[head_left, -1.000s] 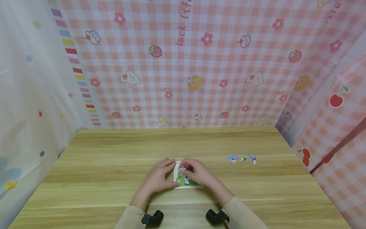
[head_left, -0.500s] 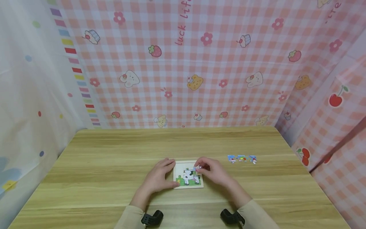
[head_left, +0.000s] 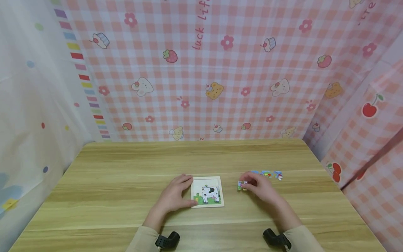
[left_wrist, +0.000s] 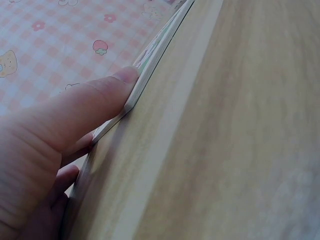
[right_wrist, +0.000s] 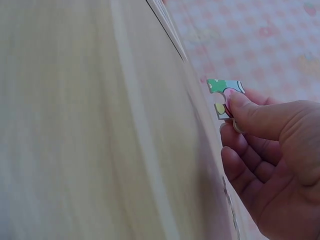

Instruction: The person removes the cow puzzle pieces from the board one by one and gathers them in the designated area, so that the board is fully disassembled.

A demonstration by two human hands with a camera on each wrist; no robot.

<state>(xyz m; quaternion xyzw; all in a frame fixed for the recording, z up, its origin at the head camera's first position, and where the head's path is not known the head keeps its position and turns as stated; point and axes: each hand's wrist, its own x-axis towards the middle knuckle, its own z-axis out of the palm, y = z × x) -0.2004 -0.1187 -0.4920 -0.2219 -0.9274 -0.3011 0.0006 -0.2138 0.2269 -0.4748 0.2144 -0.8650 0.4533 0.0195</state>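
A square wooden puzzle board point(head_left: 207, 177) lies on the table, with cow-picture pieces point(head_left: 211, 195) in its lower part; its upper part shows bare wood. My left hand point(head_left: 177, 193) rests at the board's left side. Its straight thumb point(left_wrist: 107, 92) presses the near left corner and its other fingers touch the left edge. Right of the board, my right hand point(head_left: 259, 187) pinches a jigsaw piece point(right_wrist: 226, 86) between thumb and fingers. That piece shows green, pink, yellow and pale blue, and appears raised off the table.
Loose jigsaw pieces point(head_left: 266, 174) lie in a row beyond my right hand, which partly covers the leftmost one. The wood-grain table point(head_left: 126, 161) ends at a pink checked cloth point(head_left: 176, 77). Both forearms carry black wrist cameras point(head_left: 168, 240).
My right hand has moved rightward from above the board toward the loose pieces, carrying the jigsaw piece and uncovering the cow picture. My left hand stays at the board's edge.
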